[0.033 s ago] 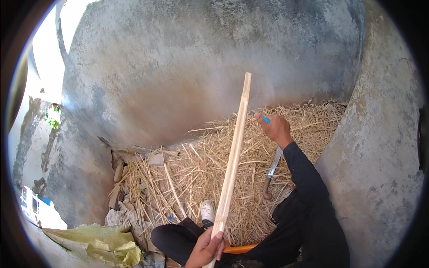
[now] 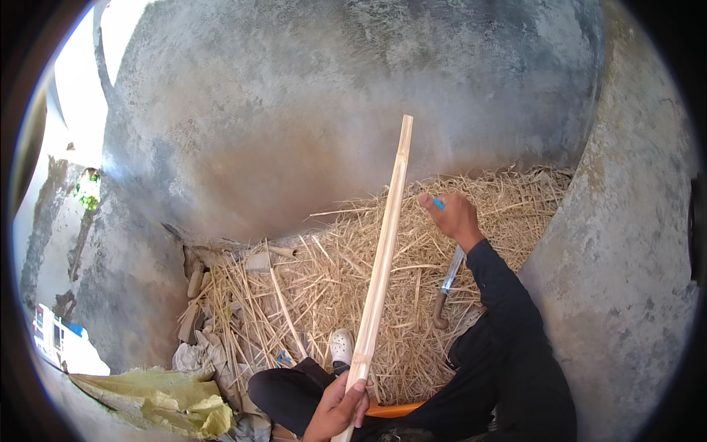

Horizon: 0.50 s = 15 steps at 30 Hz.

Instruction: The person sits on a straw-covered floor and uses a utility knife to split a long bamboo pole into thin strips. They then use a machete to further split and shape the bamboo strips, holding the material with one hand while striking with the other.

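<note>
My left hand (image 2: pixel 340 409) is closed round the lower end of a long, pale split bamboo strip (image 2: pixel 383 258). The strip slants up and away, its narrowed tip in front of the grey wall. To the right of its upper part, and apart from it, my right hand (image 2: pixel 455 219) is closed on a small blue object; only a bit of blue shows at the thumb, so its kind is hidden. Below that hand a knife (image 2: pixel 444 295) with a curved brown handle and a bright blade lies on the shavings, partly behind my right forearm.
Bamboo shavings (image 2: pixel 412 324) cover the floor, with longer strips (image 2: pixel 283 309) at the left. Concrete walls (image 2: pixel 294 110) rise ahead and at the right (image 2: pixel 626 243). A yellowish sheet (image 2: pixel 162 401) lies crumpled at lower left. My shoe (image 2: pixel 342 345) and an orange edge (image 2: pixel 395 409) are near the strip.
Very little differs: the strip's tip and my right hand have shifted slightly. Both hands keep their hold.
</note>
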Motion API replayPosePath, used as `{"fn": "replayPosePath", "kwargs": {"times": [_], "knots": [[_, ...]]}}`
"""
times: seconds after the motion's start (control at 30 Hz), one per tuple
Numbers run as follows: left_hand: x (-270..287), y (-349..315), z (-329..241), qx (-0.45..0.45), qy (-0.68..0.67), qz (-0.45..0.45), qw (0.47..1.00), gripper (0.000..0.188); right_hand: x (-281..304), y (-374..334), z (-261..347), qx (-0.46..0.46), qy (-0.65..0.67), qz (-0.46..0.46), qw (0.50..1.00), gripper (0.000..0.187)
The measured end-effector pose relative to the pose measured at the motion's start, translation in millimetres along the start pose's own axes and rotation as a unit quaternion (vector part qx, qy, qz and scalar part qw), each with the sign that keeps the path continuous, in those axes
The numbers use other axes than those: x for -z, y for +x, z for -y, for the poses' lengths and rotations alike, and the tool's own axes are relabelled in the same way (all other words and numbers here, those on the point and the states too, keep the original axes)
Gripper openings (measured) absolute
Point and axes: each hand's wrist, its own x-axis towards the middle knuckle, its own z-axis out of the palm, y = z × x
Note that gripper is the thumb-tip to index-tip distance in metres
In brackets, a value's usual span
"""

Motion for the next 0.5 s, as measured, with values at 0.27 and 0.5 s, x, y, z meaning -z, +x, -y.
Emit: {"fn": "replayPosePath", "kwargs": {"times": [0.27,0.5], "knots": [[17.0,-1.3,3.0,-0.02,-0.015,0.0,1.0,0.029,-9.8,-101.6,86.0,0.25,0.109,0.109,0.956,0.073],[17.9,3.9,0.7,-0.023,-0.122,0.005,0.992,0.029,-29.8,-102.0,89.8,0.319,0.099,0.044,0.942,0.073]]}}
